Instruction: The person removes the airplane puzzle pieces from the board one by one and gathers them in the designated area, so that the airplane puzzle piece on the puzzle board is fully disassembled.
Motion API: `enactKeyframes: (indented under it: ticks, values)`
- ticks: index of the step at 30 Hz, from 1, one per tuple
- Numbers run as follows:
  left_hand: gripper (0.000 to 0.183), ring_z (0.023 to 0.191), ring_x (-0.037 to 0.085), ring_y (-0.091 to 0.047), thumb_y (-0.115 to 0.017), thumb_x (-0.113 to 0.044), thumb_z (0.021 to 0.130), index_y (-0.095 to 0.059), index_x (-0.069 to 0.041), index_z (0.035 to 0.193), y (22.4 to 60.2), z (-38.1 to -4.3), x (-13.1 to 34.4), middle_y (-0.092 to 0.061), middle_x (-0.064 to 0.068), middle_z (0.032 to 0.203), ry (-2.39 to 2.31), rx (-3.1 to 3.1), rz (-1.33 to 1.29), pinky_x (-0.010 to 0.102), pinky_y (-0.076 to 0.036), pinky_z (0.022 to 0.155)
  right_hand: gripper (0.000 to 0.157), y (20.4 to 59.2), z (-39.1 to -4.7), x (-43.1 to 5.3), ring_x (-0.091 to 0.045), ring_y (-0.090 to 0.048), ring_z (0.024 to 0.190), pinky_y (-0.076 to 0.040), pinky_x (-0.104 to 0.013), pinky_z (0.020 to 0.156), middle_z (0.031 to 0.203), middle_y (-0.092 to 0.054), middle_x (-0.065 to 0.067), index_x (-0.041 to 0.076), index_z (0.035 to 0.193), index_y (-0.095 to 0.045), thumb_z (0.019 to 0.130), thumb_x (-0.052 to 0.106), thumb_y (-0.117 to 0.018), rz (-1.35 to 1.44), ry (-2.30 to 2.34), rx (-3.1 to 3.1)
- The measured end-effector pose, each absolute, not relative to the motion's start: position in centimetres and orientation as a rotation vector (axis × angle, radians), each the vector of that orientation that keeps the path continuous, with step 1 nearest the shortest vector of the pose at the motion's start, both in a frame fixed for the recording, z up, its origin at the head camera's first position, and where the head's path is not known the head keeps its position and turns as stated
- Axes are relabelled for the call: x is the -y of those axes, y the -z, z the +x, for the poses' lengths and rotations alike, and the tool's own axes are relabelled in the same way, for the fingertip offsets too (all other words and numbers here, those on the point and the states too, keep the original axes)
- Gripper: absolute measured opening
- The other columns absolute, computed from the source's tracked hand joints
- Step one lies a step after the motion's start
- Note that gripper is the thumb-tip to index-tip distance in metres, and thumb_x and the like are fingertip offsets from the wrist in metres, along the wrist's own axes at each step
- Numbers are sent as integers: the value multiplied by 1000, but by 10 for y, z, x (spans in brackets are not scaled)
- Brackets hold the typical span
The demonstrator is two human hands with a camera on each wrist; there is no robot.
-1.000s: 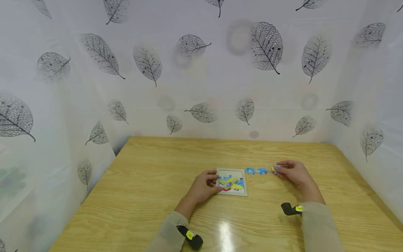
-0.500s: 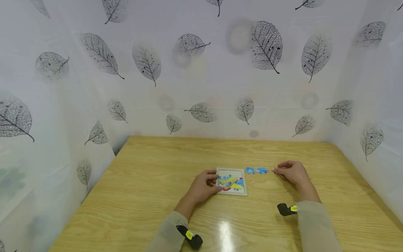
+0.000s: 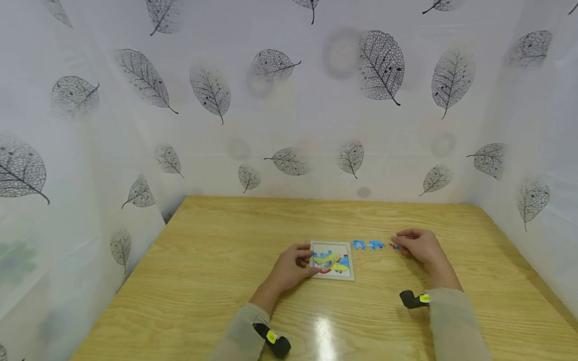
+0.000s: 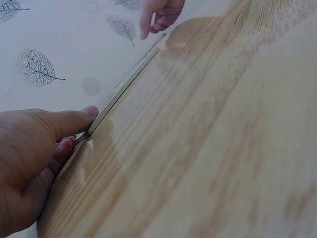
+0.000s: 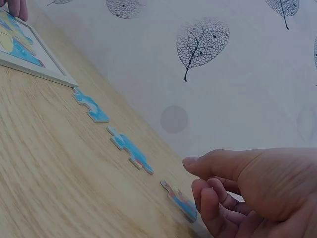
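Left hand (image 3: 292, 266) grips the puzzle frame (image 5: 29, 68); curled right hand (image 3: 420, 246), hold unclear, now bares more of the end puzzle piece (image 5: 178, 201), likely adjusting it.

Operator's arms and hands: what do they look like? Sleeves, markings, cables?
Left hand and right hand: no gloves visible. Left sleeve and right sleeve: long, pale beige, plain. Left wrist unit and right wrist unit: black, bent, each with a yellow label. No cables visible.

Frame (image 3: 352, 263): toned off-white
Plane picture (image 3: 337, 266): coloured yellow, blue, red
Puzzle pieces (image 3: 376, 244): tinted mostly blue
Tabletop (image 3: 217, 250): grained in yellow-brown
Backdrop (image 3: 311, 120): printed with dark leaves (image 3: 382, 66)
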State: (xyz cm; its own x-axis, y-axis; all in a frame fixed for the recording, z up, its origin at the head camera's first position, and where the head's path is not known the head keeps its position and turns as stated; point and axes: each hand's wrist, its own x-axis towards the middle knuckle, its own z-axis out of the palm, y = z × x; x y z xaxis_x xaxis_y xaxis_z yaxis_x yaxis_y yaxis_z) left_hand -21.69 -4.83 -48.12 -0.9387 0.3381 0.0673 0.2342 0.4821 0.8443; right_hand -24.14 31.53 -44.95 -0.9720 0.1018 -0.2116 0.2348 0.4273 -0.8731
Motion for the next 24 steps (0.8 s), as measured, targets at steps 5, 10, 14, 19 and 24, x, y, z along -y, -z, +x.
enactKeyframes:
  ticks: [5,10,14,19,24]
  values:
    - [51,95,11,-57,-81,-24,85,-66,-3,129,483,-217,48,-57,7,138,-1455,-2613,506,23,-51,82,52,442,-242,-305,-9,-66,77,-57,-25,70,94,-68,5,-4,130,-57,94,32,-71,283,1631,-2521]
    - [51,96,11,-58,-81,-24,85,-66,-3,129,483,-218,49,-56,7,140,-1436,-2629,521,23,-52,84,54,438,-245,-289,-11,-68,79,-57,-26,73,94,-70,6,-6,129,-58,94,31,-71,161,1650,-2485]
    - [52,96,11,-58,-81,-25,85,-66,-2,129,483,-218,48,-56,8,140,-1436,-2624,542,23,-52,83,48,437,-245,-277,-9,-68,79,-58,-26,75,97,-71,4,-10,128,-57,96,24,-69,78,1685,-2442]
    - [52,95,11,-58,-81,-25,85,-66,-1,128,483,-218,48,-56,9,141,-1434,-2624,546,23,-51,84,49,438,-246,-263,-7,-66,79,-58,-25,75,103,-72,-1,-11,130,-57,96,23,-69,24,1692,-2403]
    - [52,94,10,-58,-82,-24,84,-66,-1,129,482,-217,50,-56,9,141,-1441,-2638,540,23,-52,83,48,439,-248,-247,-11,-66,79,-58,-26,74,106,-71,-8,-9,130,-58,96,24,-69,-28,1677,-2381]
